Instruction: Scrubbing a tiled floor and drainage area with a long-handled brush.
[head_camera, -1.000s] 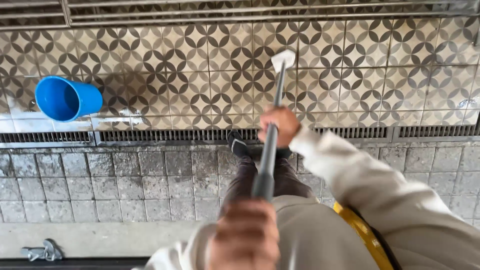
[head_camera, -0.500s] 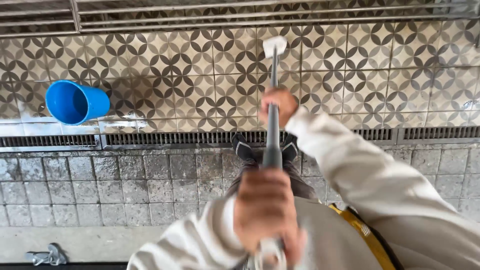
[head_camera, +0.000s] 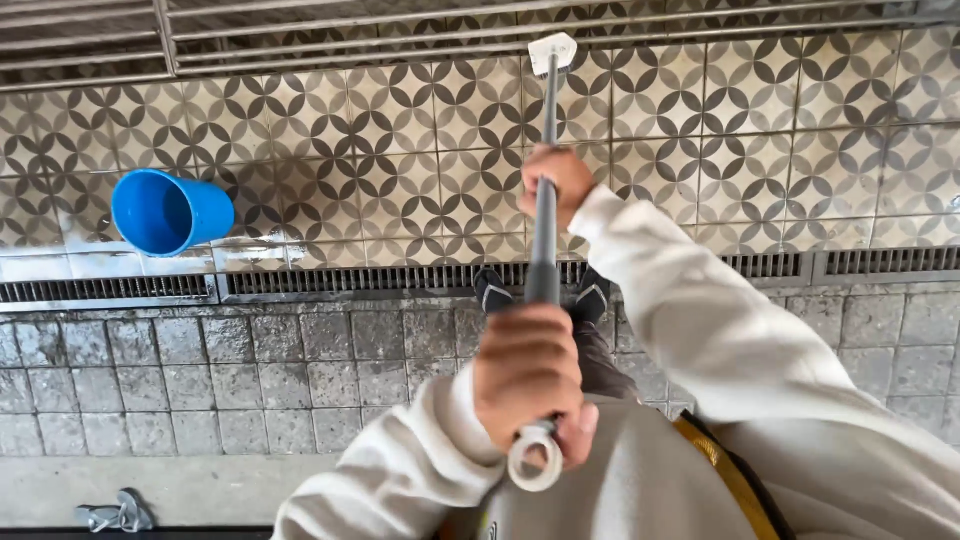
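— While the head camera looks straight down, what do the hands grip?

— Both hold a long grey pole (head_camera: 545, 215). The left hand (head_camera: 528, 385) is nearest the camera, fingers wrapped tight around the pole's upper end, just above a white ring (head_camera: 534, 462) at its tip. The right hand (head_camera: 557, 185) is further down, fingers curled around the shaft.

— And the far end?

— A white pad head (head_camera: 552, 50) rests on the patterned tiles (head_camera: 400, 130), close to the metal rails (head_camera: 300, 30).

— Anything else?

— A blue bucket (head_camera: 170, 212) lies on its side to the left, just above the drain grate (head_camera: 340, 280). Dark shoes (head_camera: 492, 290) stand at the grate.
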